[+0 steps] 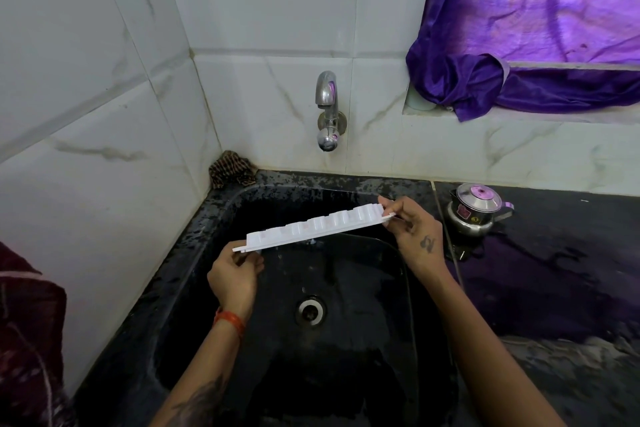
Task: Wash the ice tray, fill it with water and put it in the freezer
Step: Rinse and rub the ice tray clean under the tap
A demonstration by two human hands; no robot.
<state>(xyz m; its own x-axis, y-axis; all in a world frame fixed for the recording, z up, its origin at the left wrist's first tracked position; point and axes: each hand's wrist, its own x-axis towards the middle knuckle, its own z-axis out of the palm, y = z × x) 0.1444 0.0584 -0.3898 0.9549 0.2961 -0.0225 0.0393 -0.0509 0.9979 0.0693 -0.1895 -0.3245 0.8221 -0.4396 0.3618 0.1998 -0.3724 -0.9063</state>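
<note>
While both arms reach forward over the basin, the scene reads as follows:

Ice tray: the white ice tray (313, 227) hangs in the air above the black sink (221, 218), gripped at both short ends. It is turned over, so the rounded bottoms of the cups face up and toward the wall, and it slopes, its right end higher and farther back than its left.

Left hand: the left hand (234, 276) is curled closed around the tray's near left tab, thumb on top and fingers folded beneath. The wrist, with an orange band (229, 320), bends up from a forearm that comes in from the bottom of the view.

Right hand: the right hand (412, 234) pinches the far right tab between thumb and fingertips, the other fingers loosely bent, the back of the hand facing the camera with a small tattoo showing.

Tap: a chrome tap (327, 107) juts from the tiled wall behind the sink, well above the tray; I see no stream of water from it.

Sink: wet inside, with the round drain (310, 310) below the tray and between the forearms.

Table: the dark, wet table (554, 270) to the right carries a small steel kettle (476, 210), near the right hand but apart from it.

Corner: a crumpled brown cloth (230, 168) sits at the sink's back left corner.

Window ledge: a purple curtain (526, 28) drapes over it.
</note>
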